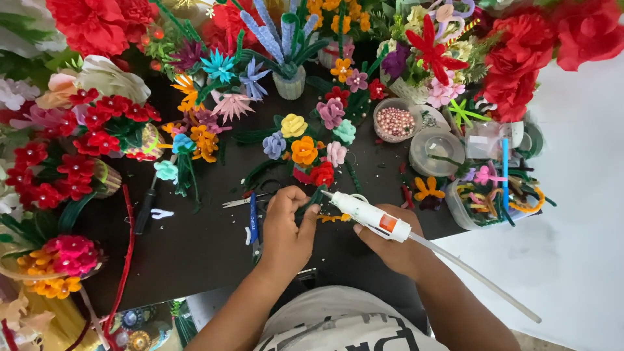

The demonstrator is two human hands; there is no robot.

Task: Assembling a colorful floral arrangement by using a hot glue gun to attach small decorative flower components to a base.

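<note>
Left hand [286,231]: lower centre of frame, fingers curled shut around a green stem [314,197], pinched between thumb and fingertips.
Right hand [390,250]: lower centre-right, closed around the body of a white glue gun [372,216]; a clear glue stick [478,279] runs from its rear toward the lower right.
Glue gun tip: aimed left, touching or just beside the stem at the left fingertips; contact cannot be confirmed.
Stem: just below a small bouquet [305,146] of yellow, orange, purple, pink and red pipe-cleaner flowers at frame centre.
Table [195,240]: black surface, centre of frame.
Scissors [253,224]: blue handles, flat on the table just left of the left hand.
Bead bowl [394,121]: clear, holding pink beads, upper centre-right.
Tub [484,195]: clear, right of centre, filled with mixed pipe-cleaner scraps.
Red flowers [71,156]: left edge of frame, in clusters, well apart from both hands.
</note>
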